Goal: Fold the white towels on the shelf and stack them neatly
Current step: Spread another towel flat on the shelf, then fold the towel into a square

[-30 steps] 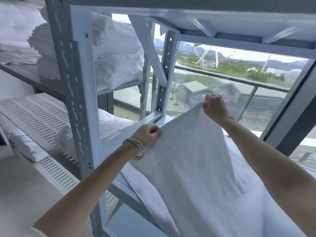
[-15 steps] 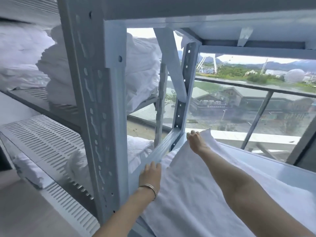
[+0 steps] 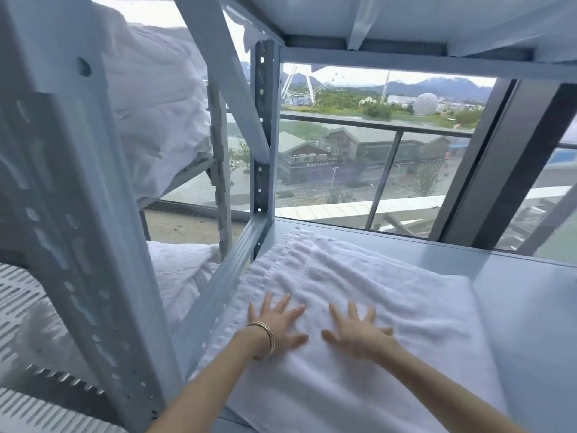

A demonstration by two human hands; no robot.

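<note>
Hands both flat on the white towel [image 3: 359, 289], palms down. Left hand [image 3: 278, 323] has fingers spread wide and straight, pressing the cloth, gripping nothing; a gold bangle [image 3: 265, 340] sits on that wrist. Right hand [image 3: 359, 334] just beside it, fingers also splayed and straight, pressing the towel, nothing held. Thumbs point toward each other, close but apart. Slight motion blur on both hands.

Towel lies spread on the grey shelf board [image 3: 530, 295], toward its left side, near edge reaching the front of the shelf; a stitched band runs along its far part. Whether it is folded double, cannot tell for sure.

Grey metal upright [image 3: 78, 214] with punched holes stands at left foreground; a second post [image 3: 262, 135] at the far left corner of the shelf. Bulky white linens [image 3: 156, 114] piled on the neighbouring rack's upper level, more white bedding [image 3: 184, 270] below. Window [image 3: 374, 145] behind shows buildings, trees, mountains.
</note>
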